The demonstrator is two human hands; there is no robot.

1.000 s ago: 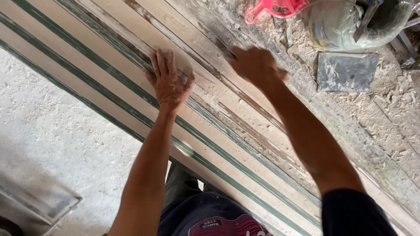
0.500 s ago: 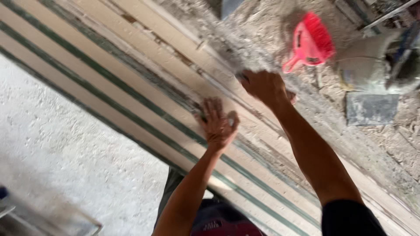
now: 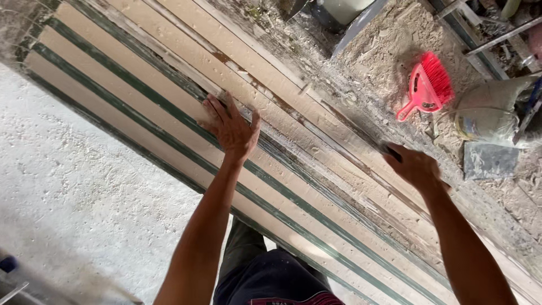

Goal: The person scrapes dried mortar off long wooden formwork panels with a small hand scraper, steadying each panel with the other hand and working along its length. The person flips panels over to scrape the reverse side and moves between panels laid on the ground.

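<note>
From above the person's head, a stack of long wooden boards (image 3: 169, 107) lies across a dusty workbench (image 3: 508, 226), and its long axis runs on a diagonal from the upper left corner down to the lower right. The boards are pale, and thin dark green strips run between them in the same direction. The left hand (image 3: 230, 127) is open and lies flat on the top of the boards, fingers spread and pointing to the upper left, along the length of the wood; it grasps nothing. The right hand (image 3: 414, 165) is further down the stack, at the far edge of the boards, with the fingers curled over that edge; I cannot tell if it truly grips. Beyond the boards, on the sawdust, lie a red hand brush (image 3: 427, 86), a grey sack (image 3: 491, 116) and a grey flat block (image 3: 489, 160) just beside it.
</note>
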